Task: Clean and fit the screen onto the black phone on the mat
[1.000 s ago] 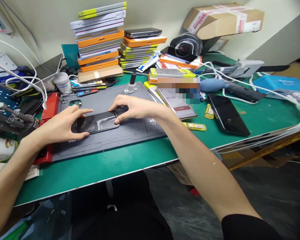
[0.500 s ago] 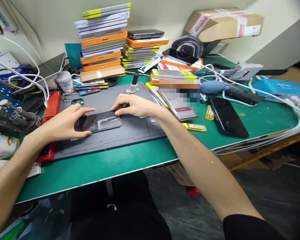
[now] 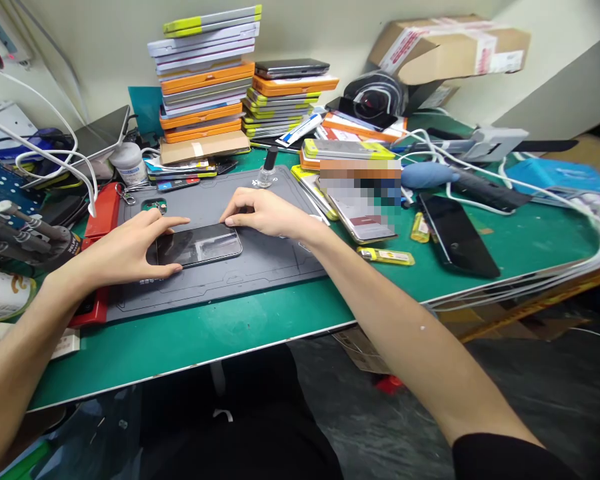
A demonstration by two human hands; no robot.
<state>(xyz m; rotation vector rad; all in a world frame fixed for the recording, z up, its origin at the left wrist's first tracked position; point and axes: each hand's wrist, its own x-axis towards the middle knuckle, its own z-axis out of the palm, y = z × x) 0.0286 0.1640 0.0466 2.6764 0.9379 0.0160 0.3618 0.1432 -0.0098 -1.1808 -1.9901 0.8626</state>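
I have the left hand (image 3: 120, 253) spread wide, holding a flat black glass-faced phone (image 3: 200, 246) across its long edges. The right hand (image 3: 263, 213) is at its far right corner, fingertips narrow; whether they pinch anything, I cannot tell. Beneath the fingers: grey printed work mat (image 3: 270, 263). Beyond the right fingers: black-capped clear glass bottle (image 3: 267, 175).

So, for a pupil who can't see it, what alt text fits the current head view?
A person's bare left hand spans the left end of a flat, glossy black phone on a dark grey rectangular mat; the bare right hand curls at the phone's far right corner. Behind rise two stacks of orange, white and yellow-edged cases, above a green tabletop.
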